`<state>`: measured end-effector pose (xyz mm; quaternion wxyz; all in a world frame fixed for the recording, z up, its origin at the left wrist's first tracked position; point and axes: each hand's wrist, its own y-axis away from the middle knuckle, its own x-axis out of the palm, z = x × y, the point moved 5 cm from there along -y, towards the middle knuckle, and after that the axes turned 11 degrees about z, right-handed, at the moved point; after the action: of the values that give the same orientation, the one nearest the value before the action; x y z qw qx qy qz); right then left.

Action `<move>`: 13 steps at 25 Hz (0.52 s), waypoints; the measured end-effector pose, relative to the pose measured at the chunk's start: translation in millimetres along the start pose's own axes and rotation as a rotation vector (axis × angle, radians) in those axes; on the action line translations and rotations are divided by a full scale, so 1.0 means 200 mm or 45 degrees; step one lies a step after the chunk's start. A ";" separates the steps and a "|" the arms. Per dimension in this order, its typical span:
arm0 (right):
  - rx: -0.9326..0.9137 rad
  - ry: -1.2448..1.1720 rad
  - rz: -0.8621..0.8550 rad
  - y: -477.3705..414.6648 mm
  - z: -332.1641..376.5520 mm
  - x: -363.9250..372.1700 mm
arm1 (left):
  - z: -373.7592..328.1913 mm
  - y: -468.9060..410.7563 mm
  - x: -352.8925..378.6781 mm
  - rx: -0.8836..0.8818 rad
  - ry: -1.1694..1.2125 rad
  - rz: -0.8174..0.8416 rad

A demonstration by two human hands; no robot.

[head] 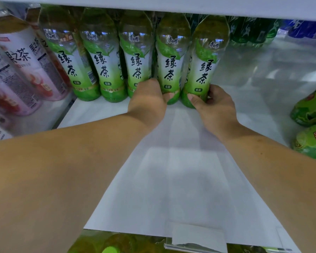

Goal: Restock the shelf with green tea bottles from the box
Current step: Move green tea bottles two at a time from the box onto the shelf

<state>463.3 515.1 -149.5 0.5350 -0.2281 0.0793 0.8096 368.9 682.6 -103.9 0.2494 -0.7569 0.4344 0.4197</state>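
Note:
Several green tea bottles with green-and-white labels stand in a row deep on the white shelf (171,179). My left hand (148,101) grips the base of the fourth green tea bottle (171,57), thumb across its front. My right hand (217,105) holds the base of the rightmost green tea bottle (206,59), which leans slightly right. Both bottles rest on the shelf, touching each other. The box is not in view.
Pink fruit tea bottles (22,70) fill the left section. Dark green bottles (252,31) and blue ones (306,28) stand at the back right. Green bottles (310,125) lie at the right edge. The upper shelf (171,4) hangs low overhead. A label holder (195,241) lines the front edge.

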 end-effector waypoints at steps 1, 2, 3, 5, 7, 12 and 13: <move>0.001 0.032 0.006 0.00 0.01 0.00 | 0.00 0.00 0.00 0.001 -0.007 0.002; 0.005 0.052 0.019 0.01 0.02 0.00 | 0.00 0.01 0.00 0.003 -0.013 0.008; 0.012 0.065 0.030 0.01 0.02 0.00 | 0.00 0.01 0.00 0.009 -0.015 0.013; 0.029 0.093 0.046 0.02 0.03 0.00 | 0.01 0.02 -0.01 0.031 0.002 0.017; 0.050 0.100 0.063 0.03 0.03 0.00 | 0.02 0.03 -0.01 0.052 0.023 0.018; 0.120 0.047 0.144 0.00 0.03 0.00 | 0.03 0.07 0.00 0.072 0.154 0.002; 0.146 0.035 0.185 0.00 0.03 -0.01 | 0.03 0.08 0.00 0.059 0.217 0.006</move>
<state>462.1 516.7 -142.9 0.4859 -0.2019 0.1492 0.8372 352.4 679.9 -107.7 0.2279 -0.7829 0.4655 0.3442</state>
